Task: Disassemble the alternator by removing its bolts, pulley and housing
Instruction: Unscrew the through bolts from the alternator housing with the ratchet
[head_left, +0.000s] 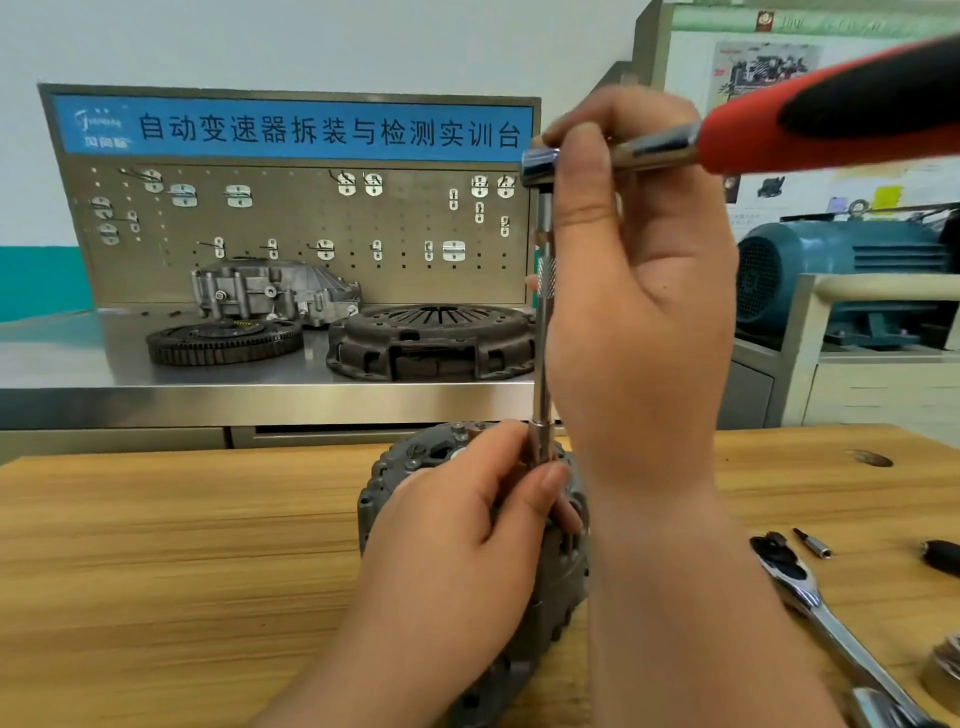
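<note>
While socket (540, 442) sits on alternator (397, 470) top (bolt hidden under fingers), alternator at 6 o'clock on wooden surface (156, 545): left hand (457, 551) pinching socket, steadying it; right hand (639, 322) wrapped round ratchet (769, 132) head end, red handle running to 2 o'clock. Judgement: keep extension bar (543, 364) plumb, press down, seat socket fully before swinging, else bolt head may round; alternator unclamped, could twist. Blue banner (332, 130) at 10 o'clock reads 自动变速器拆装与检测实训台; logo beside it unreadable. Spare ratchet (821, 618) at 4 o'clock.

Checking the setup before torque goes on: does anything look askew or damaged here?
Nothing stands out. The extension stands upright from the alternator, left hand pinching its socket end, right hand gripping the ratchet head.
</note>
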